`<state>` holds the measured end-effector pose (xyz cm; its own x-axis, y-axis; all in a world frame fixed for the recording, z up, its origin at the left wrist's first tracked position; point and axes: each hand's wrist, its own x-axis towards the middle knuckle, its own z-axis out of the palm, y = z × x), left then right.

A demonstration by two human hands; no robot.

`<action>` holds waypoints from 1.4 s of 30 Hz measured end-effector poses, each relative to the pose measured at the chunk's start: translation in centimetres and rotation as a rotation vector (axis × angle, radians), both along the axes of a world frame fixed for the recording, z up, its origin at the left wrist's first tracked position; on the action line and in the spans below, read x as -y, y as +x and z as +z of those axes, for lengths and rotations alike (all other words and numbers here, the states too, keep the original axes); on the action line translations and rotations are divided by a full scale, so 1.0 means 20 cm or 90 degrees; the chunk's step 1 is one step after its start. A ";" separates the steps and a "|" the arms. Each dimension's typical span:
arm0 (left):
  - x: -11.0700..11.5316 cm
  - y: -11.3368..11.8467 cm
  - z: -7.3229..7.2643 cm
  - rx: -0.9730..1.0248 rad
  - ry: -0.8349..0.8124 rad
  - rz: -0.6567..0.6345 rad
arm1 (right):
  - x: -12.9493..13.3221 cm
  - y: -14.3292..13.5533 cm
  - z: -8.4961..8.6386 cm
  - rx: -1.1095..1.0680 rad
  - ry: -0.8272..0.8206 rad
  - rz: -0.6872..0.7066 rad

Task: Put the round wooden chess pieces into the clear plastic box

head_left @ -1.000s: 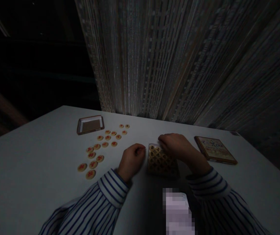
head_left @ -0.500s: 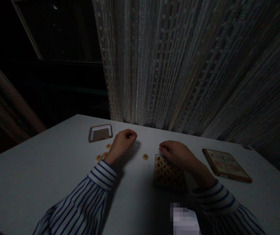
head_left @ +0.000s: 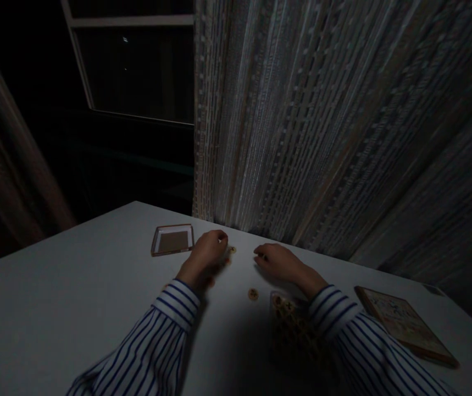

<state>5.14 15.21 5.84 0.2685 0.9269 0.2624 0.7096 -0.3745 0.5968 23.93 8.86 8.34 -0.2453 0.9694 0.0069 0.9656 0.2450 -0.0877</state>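
Note:
My left hand (head_left: 205,254) is closed with curled fingers, low over the white table. What it holds, if anything, is hidden. Just right of its fingertips lie a Chinese chess piece (head_left: 233,249) with a dark mark and a reddish one (head_left: 228,261). Another red piece (head_left: 210,282) shows partly under the wrist. My right hand (head_left: 279,260) hovers beyond the box of pieces, thumb and forefinger apart with nothing visible between them. One round piece (head_left: 253,294) lies alone between the forearms. The clear box (head_left: 272,319), filled with rows of pieces, is shadowed and partly covered by my right sleeve.
A shallow clear-sided tray or lid (head_left: 172,254) lies beyond my left hand. A flat picture-covered case (head_left: 406,324) rests on the right of the table (head_left: 75,291). Behind the far edge hangs a string curtain (head_left: 260,121). The scene is dim.
My right hand has moved left and away from the box's far edge. More pieces now show beside my left hand's fingertips. The camera view has shifted.

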 end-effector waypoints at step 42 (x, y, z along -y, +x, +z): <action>-0.05 0.00 -0.01 0.349 -0.153 -0.122 | -0.21 -0.21 -0.07 -0.199 0.247 0.096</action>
